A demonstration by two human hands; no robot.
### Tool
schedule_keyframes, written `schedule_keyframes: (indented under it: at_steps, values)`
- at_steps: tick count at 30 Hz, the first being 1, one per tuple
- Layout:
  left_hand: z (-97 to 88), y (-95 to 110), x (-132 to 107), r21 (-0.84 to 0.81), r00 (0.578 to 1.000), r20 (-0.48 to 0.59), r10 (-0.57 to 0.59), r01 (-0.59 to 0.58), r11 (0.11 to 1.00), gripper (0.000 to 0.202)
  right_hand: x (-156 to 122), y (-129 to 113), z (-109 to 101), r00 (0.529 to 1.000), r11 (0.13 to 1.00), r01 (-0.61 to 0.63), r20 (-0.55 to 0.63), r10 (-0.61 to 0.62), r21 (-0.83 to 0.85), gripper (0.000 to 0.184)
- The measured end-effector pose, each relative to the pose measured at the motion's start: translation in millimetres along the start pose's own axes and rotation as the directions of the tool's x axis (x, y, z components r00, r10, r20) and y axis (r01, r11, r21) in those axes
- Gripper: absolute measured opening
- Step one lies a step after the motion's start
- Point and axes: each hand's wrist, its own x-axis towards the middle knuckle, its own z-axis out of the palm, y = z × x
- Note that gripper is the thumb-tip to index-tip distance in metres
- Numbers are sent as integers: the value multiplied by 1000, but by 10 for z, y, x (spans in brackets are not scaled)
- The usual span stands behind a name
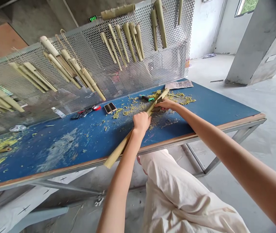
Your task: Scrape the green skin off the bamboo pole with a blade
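My left hand (141,123) grips a long bamboo piece (118,150) that slants across the blue workbench, its lower end sticking out past the front edge. My right hand (164,104) is closed over a dark tool (156,109) pressed against the upper part of the bamboo, close to its far end. The tool's blade is hidden by my fingers. Yellow-green shavings (128,111) lie scattered under and around both hands. A small green-and-black tool (148,98) lies on the bench just beyond the bamboo.
A perforated metal panel (99,68) along the far side of the bench carries several hanging bamboo pieces. A phone (110,107), scissors (82,113), a bottle (58,112) and a paper sheet (178,84) sit on the bench. My white-trousered legs (176,194) are below its front edge.
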Motion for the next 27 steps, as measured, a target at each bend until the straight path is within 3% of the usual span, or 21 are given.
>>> schedule_keyframes:
  at_steps: [4,8,13,18,23,27]
  values:
    - [2,2,-1,0,1000,-3,-4,4,1000,43,-20,5,-8,998,1000,-1,-60,2,24,31]
    - [15,-1,3,5,1000,-21,-1,1,1000,44,-70,-24,-6,995,998,41,90,-45,50,31]
    - [20,-4,6,-5,1000,-16,2,-2,1000,43,-103,-57,1,997,999,50,-51,-49,14,32]
    - [4,-4,4,-3,1000,5,-10,10,1000,44,-139,-91,38,991,997,56,119,-61,46,34]
    - [16,-5,9,-2,1000,-5,3,-3,1000,44,-149,-80,50,996,997,69,-59,-67,26,38]
    - [30,-10,14,4,1000,-8,1,-1,1000,43,-167,-85,69,984,993,110,132,-116,53,36]
